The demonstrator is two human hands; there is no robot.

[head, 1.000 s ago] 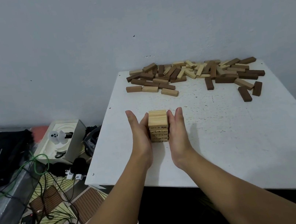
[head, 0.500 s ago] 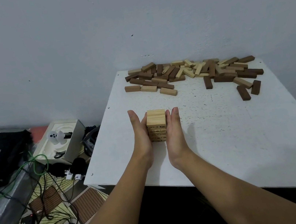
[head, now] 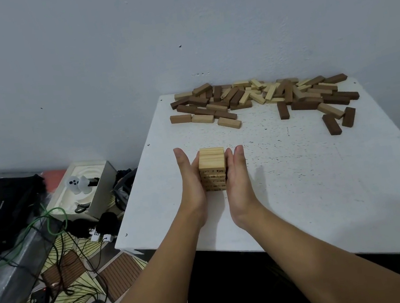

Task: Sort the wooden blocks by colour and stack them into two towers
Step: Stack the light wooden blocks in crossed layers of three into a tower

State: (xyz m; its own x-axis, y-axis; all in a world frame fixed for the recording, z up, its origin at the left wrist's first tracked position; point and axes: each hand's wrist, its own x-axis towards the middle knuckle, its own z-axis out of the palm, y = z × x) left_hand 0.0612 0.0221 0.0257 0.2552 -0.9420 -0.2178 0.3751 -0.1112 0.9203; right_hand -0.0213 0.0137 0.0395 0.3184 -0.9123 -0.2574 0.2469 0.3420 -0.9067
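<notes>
Nothing has shifted since earlier frames: left hand (head: 189, 178) and right hand (head: 236, 175) still press flat, fingers straight, against opposite sides of the light-wood tower (head: 212, 169) standing between them (upright). Loose block pile (head: 263, 97) lies well beyond fingertips on the white table (head: 328, 184).

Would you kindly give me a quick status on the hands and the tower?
Left hand and right hand flat against light tower, squaring it. Mixed loose blocks at far edge. Nothing in the way.
</notes>
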